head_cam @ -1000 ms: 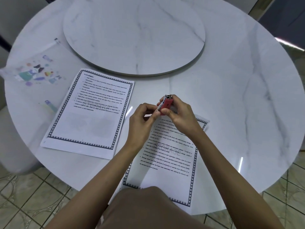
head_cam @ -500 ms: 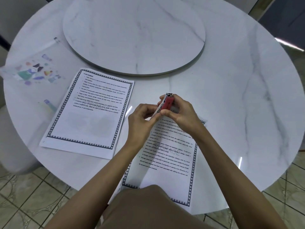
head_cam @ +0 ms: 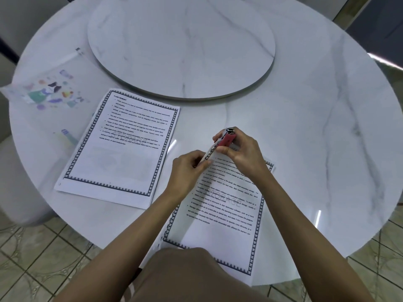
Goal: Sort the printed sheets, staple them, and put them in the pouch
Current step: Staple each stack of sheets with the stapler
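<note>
Head view: right hand point(head_cam: 242, 153), fingers clenched round small red stapler with metal nose point(head_cam: 227, 139), holds it over lifted top-left corner of near stack of border-printed white sheets point(head_cam: 222, 205), which overhangs near edge of round white marble bench point(head_cam: 327, 138). Left hand point(head_cam: 187, 168) pinches same corner. Best: square edges, seat corner deep, squeeze once firmly. Second sheet stack point(head_cam: 122, 149) and clear sticker-printed pouch point(head_cam: 46, 92) lie toward left edge.

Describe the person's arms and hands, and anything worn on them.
No sleeves show: the left arm and right arm are bare down to the picture's bottom edge. The left hand and right hand wear no gloves, and no watch, bracelet or ring can be seen on them.
</note>
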`<control>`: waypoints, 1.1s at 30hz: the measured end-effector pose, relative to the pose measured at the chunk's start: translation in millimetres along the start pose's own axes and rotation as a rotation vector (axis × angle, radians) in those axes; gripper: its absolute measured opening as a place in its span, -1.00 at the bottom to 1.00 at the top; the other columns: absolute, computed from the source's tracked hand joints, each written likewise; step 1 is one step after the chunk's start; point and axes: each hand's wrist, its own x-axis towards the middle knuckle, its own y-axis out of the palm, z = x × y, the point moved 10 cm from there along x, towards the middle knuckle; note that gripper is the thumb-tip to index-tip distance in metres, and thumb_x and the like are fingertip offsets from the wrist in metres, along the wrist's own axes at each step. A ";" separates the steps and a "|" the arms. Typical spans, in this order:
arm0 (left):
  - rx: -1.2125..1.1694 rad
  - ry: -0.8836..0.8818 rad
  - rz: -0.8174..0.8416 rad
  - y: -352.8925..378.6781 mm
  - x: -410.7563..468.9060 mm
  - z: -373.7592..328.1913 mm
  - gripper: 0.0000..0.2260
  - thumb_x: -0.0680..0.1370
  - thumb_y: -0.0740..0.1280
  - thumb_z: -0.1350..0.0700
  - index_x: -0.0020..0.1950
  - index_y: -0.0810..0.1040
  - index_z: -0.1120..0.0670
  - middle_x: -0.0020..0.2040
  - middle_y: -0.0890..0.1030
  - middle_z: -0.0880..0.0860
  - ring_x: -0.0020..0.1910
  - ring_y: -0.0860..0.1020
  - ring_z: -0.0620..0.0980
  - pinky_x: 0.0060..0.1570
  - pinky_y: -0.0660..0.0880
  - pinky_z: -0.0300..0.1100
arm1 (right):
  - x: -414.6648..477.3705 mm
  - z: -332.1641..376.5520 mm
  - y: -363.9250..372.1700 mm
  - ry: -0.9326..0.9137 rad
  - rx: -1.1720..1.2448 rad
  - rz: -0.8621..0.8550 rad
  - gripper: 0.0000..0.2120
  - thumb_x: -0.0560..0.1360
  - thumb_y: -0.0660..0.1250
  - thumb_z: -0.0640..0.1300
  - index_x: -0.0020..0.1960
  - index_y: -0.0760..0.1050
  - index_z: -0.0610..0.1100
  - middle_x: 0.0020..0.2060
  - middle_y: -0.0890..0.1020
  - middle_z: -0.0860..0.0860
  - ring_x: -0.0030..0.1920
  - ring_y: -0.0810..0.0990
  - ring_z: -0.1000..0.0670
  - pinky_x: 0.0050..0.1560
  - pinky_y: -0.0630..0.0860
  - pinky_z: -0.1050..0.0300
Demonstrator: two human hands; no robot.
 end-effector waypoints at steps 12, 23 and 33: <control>0.085 -0.027 -0.087 0.2 2.9 8.7 -0.82 0.51 0.35 0.09 -0.26 0.48 0.12 -0.48 0.35 -0.07 -0.49 0.34 -0.20 -0.43 0.28 -0.41 | 6.4 -8.5 2.7 -0.011 0.050 -0.081 -0.67 0.37 0.36 -0.44 -0.19 0.44 0.00 -0.19 0.62 -0.02 -0.16 0.63 0.16 -0.10 0.50 0.37; 0.041 0.000 -0.113 0.7 0.3 -0.3 -0.90 0.52 0.33 0.09 -0.16 0.55 0.08 -0.41 0.49 0.01 -0.43 0.34 -0.16 -0.39 0.30 -0.39 | 14.2 -20.2 6.3 0.069 0.067 0.123 -0.78 0.45 0.34 -0.32 0.06 0.45 -0.12 -0.05 0.61 0.07 -0.01 0.61 0.14 0.07 0.49 0.31; 0.018 -0.001 -0.132 -2.2 -1.2 1.1 -0.94 0.54 0.31 0.15 -0.13 0.53 0.06 -0.33 0.54 -0.16 -0.36 0.50 -0.26 -0.35 0.37 -0.53 | 9.5 -16.2 -45.2 -0.034 0.204 -0.132 -0.84 0.50 0.30 -0.25 0.08 0.46 -0.18 0.04 0.60 -0.06 -0.06 0.60 0.06 0.04 0.54 0.15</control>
